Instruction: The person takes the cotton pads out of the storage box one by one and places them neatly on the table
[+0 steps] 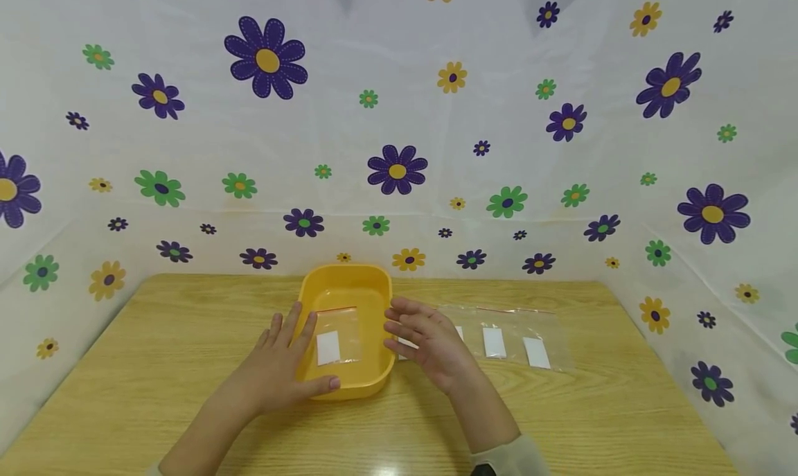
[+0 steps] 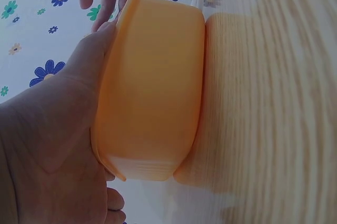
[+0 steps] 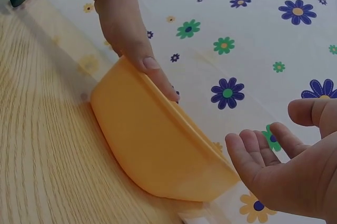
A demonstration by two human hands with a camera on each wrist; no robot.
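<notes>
A yellow plastic basin [image 1: 355, 391] stands on the wooden table, upright. Inside it lies a small clear zip bag [image 1: 350, 334] with a white rectangle [image 1: 327, 348] in it. My left hand [image 1: 274, 368] rests at the basin's left side with fingers spread, thumb over the near rim. In the left wrist view, that palm [image 2: 58, 108] lies along the basin's rim. My right hand [image 1: 436, 348] is beside the right rim, holding nothing. The right wrist view has its fingers [image 3: 253, 161] loosely bent, apart from the basin wall [image 3: 158, 139].
Right of the basin, several clear zip bags lie in a row, each with a white rectangle [image 1: 494, 343] inside; the right hand partly covers the nearest ones. A white flower-patterned cloth [image 1: 337, 129] hangs behind and at both sides of the table [image 1: 187, 323].
</notes>
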